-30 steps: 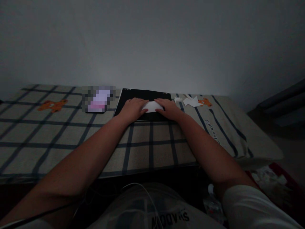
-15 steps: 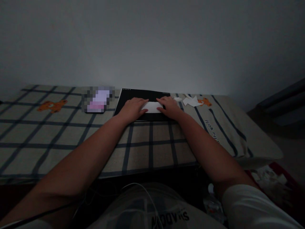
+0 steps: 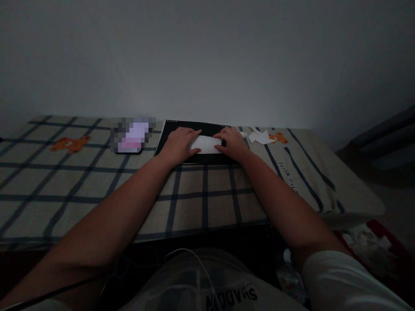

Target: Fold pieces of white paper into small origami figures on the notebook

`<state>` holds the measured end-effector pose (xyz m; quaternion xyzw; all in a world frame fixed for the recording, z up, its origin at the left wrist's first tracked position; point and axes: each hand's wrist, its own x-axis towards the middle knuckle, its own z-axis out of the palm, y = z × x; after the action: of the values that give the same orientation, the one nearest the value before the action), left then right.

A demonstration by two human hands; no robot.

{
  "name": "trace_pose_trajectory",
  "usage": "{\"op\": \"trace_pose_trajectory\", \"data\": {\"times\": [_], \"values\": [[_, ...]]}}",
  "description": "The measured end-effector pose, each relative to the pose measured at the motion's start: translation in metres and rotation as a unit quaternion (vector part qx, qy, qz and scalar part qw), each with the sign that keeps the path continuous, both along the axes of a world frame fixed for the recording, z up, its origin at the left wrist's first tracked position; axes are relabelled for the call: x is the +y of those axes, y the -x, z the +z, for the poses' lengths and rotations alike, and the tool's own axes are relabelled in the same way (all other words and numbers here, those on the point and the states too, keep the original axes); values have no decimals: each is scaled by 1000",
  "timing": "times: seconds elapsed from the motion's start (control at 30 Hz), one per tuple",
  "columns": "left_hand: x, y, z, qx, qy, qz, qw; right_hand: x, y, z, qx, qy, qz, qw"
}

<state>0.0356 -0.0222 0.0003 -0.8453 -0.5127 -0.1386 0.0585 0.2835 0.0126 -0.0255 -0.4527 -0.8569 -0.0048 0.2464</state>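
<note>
A strip of white paper [image 3: 206, 145] lies across a black spiral-bound pad or book [image 3: 194, 127], its upper edge bowed slightly. My left hand [image 3: 180, 144] holds the strip's left end, with the thumb along the lower edge and the index finger stretched out above it. At the other end, my right hand [image 3: 232, 143] grips the strip with thumb and bent fingers, and a dark gap shows between them. Both palms hide the ends of the strip. Wrists rest near the pad's front edge.
Left of the pad lies a phone [image 3: 134, 136] with a blurred screen. Paper scraps [image 3: 261, 137] are to the right. A checked cloth [image 3: 191, 207] covers the table, against a grey wall [image 3: 207, 60]. Below right are a clear bottle [image 3: 290, 276] and a red container [image 3: 397, 246] of litter.
My left hand's index finger has lifted and straightened away from the paper. The strip's upper edge now bulges, and more of its left part shows. My right hand has barely shifted.
</note>
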Motion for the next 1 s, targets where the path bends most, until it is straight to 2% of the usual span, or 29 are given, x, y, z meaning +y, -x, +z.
{"op": "trace_pose_trajectory", "data": {"times": [0.3,0.47,0.6,0.83,1.0], "values": [[-4,0,5,-32,-10,-14,999,1,1,6,14,-7,40,999],[-4,0,7,-21,-10,-9,1000,2,-1,5,-10,3,35,999],[-1,0,5,-7,6,-3,1000,0,-2,7,-15,10,58,998],[2,3,2,-23,17,-15,999,-6,-4,10,-3,25,99,995],[0,5,4,-20,16,-15,1000,-7,-3,10,-15,57,95,994]]}}
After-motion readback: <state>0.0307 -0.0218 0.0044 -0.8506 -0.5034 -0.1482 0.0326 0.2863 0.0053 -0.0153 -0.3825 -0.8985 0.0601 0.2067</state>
